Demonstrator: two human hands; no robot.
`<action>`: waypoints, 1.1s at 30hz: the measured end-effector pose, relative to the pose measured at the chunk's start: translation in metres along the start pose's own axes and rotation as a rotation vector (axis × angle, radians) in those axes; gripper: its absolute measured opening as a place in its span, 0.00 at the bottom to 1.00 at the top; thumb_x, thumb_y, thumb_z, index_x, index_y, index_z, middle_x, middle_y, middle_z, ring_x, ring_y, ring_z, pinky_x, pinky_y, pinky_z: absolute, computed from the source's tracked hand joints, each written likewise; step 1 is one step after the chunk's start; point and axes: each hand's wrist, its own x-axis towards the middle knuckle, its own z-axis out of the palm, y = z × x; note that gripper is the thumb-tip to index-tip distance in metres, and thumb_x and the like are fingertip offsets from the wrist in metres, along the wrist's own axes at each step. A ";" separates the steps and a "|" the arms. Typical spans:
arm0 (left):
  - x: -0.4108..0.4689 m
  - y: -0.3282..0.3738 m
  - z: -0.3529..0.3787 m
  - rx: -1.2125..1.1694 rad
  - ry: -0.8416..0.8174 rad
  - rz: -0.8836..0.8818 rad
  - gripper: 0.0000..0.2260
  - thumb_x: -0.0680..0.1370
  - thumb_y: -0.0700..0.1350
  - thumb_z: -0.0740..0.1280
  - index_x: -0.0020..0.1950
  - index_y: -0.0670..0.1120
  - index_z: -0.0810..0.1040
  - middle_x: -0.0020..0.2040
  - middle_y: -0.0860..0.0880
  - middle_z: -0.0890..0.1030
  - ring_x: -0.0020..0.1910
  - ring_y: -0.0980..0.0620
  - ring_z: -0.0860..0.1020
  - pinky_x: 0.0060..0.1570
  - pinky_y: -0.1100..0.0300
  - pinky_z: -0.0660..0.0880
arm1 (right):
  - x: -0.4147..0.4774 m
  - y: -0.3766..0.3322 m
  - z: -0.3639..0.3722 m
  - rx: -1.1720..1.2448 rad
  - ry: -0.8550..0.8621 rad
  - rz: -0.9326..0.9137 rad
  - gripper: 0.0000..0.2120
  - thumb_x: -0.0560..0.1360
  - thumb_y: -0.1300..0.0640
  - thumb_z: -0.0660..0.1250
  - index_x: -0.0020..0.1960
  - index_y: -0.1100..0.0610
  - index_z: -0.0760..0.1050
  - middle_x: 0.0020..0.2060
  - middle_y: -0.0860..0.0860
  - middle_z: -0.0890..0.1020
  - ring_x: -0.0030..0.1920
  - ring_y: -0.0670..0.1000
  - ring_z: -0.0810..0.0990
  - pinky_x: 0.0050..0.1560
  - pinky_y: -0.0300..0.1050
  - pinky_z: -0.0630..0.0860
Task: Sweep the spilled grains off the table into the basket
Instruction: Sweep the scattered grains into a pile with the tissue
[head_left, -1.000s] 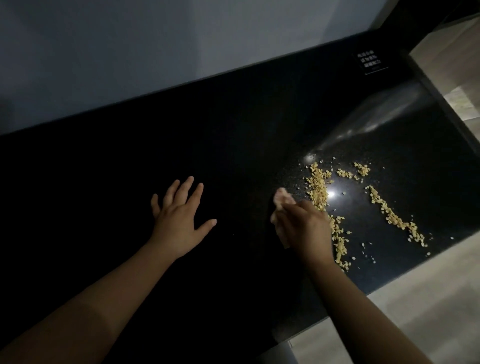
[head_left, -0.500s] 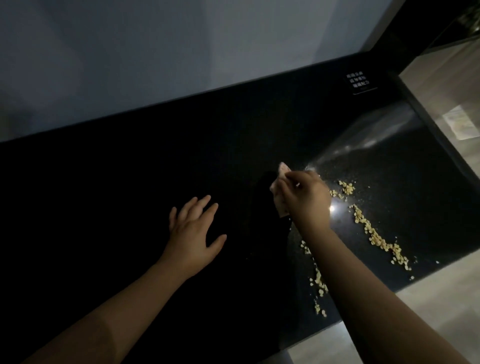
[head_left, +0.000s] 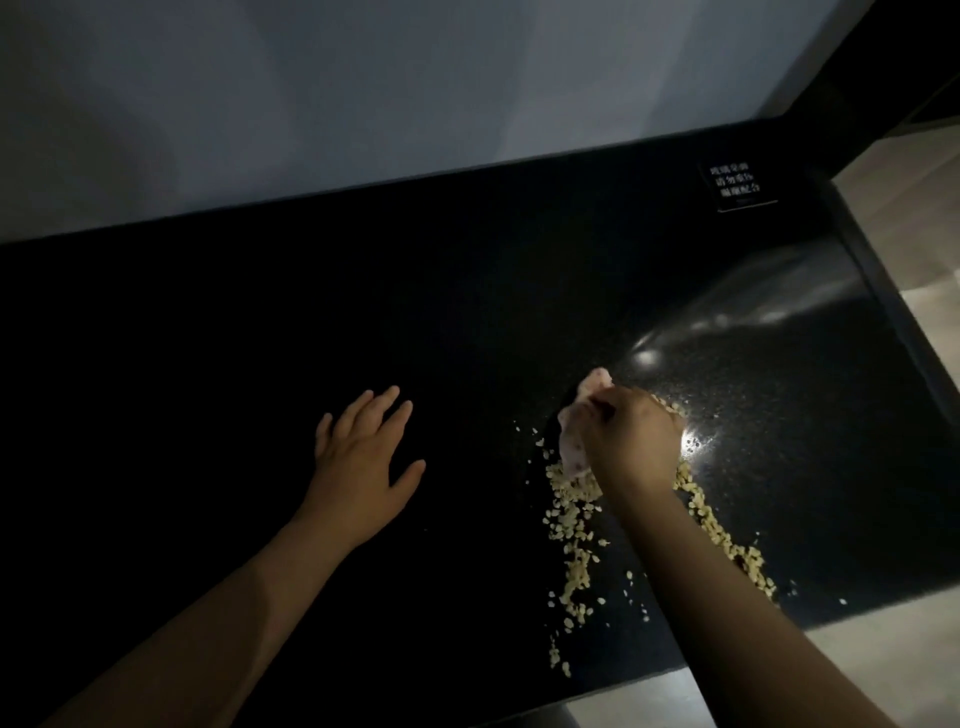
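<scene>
Seemingly bare left forearm (head_left: 234, 587), right forearm (head_left: 727, 597), left grip (head_left: 363, 457), right grip (head_left: 634, 441), dimly lit

The grains (head_left: 570, 525) are lying spilled on the right part of the glossy black table (head_left: 415, 322), small and pale yellow. They are sitting in two ragged bands. One is reaching from the pale cloth (head_left: 575, 453) gripped in the right hand (head_left: 634, 441) down toward the table's near edge; the other is slanting off to the right from under the forearm. A few strays are lying apart, close to that edge.
</scene>
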 end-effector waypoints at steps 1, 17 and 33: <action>-0.002 0.001 0.000 -0.021 0.011 0.000 0.29 0.79 0.59 0.57 0.77 0.53 0.53 0.78 0.54 0.47 0.76 0.54 0.43 0.75 0.45 0.44 | -0.004 0.001 -0.006 0.019 0.010 0.003 0.06 0.74 0.55 0.67 0.41 0.53 0.81 0.37 0.50 0.81 0.34 0.50 0.74 0.49 0.51 0.73; -0.096 -0.093 0.004 -0.171 0.147 -0.104 0.23 0.79 0.50 0.62 0.73 0.45 0.66 0.74 0.48 0.63 0.73 0.48 0.59 0.72 0.46 0.58 | -0.143 -0.100 0.052 0.263 -0.375 -0.480 0.17 0.77 0.47 0.56 0.55 0.50 0.81 0.48 0.48 0.81 0.46 0.48 0.78 0.53 0.52 0.72; -0.087 -0.053 0.013 -0.143 0.061 0.087 0.24 0.80 0.53 0.58 0.76 0.49 0.61 0.77 0.53 0.56 0.76 0.54 0.50 0.75 0.47 0.49 | -0.060 0.007 -0.009 -0.074 0.062 -0.127 0.06 0.75 0.57 0.68 0.49 0.56 0.82 0.41 0.54 0.80 0.38 0.56 0.77 0.48 0.52 0.70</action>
